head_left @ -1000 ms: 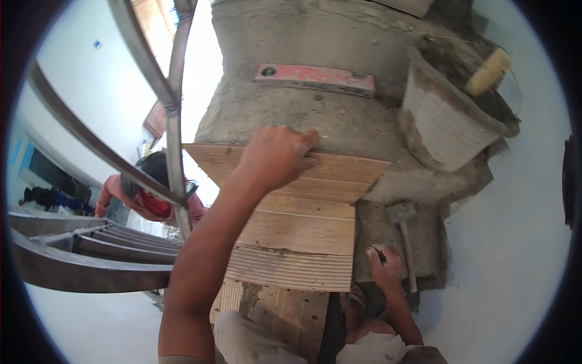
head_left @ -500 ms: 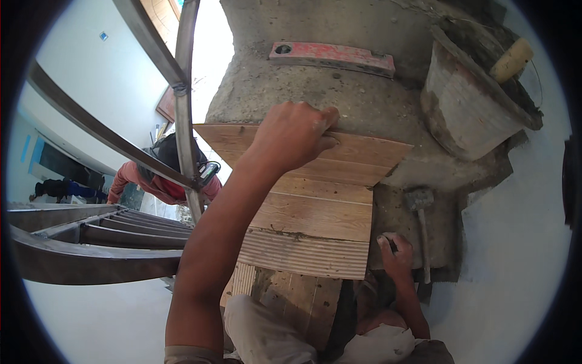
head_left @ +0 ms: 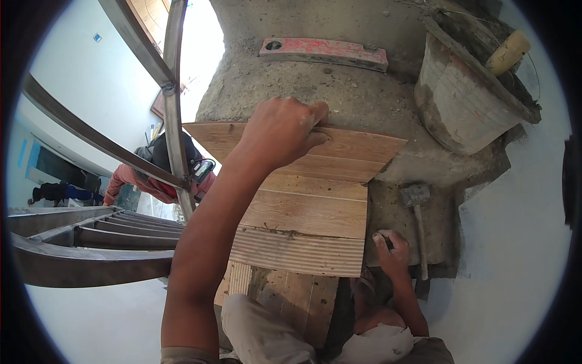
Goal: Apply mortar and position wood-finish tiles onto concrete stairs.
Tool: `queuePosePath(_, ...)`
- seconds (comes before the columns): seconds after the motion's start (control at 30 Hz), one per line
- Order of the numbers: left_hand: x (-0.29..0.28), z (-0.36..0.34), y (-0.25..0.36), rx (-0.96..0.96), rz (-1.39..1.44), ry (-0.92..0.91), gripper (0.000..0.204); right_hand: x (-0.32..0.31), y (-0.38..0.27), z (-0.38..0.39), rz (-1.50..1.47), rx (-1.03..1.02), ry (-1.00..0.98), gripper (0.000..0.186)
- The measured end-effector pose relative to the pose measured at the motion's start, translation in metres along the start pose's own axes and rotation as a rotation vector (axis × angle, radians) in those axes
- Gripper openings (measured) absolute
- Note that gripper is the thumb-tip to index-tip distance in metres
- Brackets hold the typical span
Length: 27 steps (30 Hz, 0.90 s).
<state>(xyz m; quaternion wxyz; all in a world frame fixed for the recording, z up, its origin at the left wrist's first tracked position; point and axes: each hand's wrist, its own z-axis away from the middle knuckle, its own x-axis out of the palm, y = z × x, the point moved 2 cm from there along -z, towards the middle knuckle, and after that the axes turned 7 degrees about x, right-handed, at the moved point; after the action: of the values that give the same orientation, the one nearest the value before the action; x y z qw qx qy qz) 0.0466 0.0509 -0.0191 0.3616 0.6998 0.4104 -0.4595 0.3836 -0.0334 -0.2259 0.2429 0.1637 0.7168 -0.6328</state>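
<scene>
My left hand [head_left: 283, 129] grips the top edge of a wood-look tile [head_left: 357, 145] standing as a riser on the concrete stair, its thumb and forefinger pinched over the edge. Below it lies the wood-look tread tile [head_left: 309, 212], with a grooved front band [head_left: 303, 253] and grey mortar smears. My right hand [head_left: 393, 249], low at the right beside the tread, is closed around a small dark thing I cannot make out. Just above that hand, a mallet [head_left: 415, 197] with a long handle lies on bare cement.
A red level [head_left: 323, 53] lies on the upper step, near a mortar bucket [head_left: 454, 97] with a yellow-handled tool [head_left: 508, 51]. A metal railing [head_left: 91, 261] runs along the left; beyond are a co-worker in pink [head_left: 121, 179] and another person [head_left: 66, 192]. A white wall [head_left: 503, 242] borders the right.
The view has shifted, so the stair and tools sit higher in the picture. My left hand stays on the riser's top edge; my right hand remains closed low at the right.
</scene>
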Motion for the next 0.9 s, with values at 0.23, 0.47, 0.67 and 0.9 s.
queuePosePath(0.23,0.006,0.000,-0.005,-0.010,-0.004,-0.013,0.027,0.004,0.016,-0.003,0.012,-0.027,-0.015,0.017)
queuePosePath(0.47,0.000,-0.004,-0.005,0.047,0.007,0.023,0.027,0.001,0.011,-0.003,-0.101,0.129,-0.035,0.015)
queuePosePath(0.67,0.008,-0.001,-0.009,0.036,0.018,0.030,0.026,0.000,0.013,-0.001,-0.069,0.102,-0.031,0.016)
queuePosePath(0.9,0.002,-0.002,-0.004,0.019,0.016,0.009,0.028,-0.002,0.021,0.003,-0.094,0.163,-0.041,0.017)
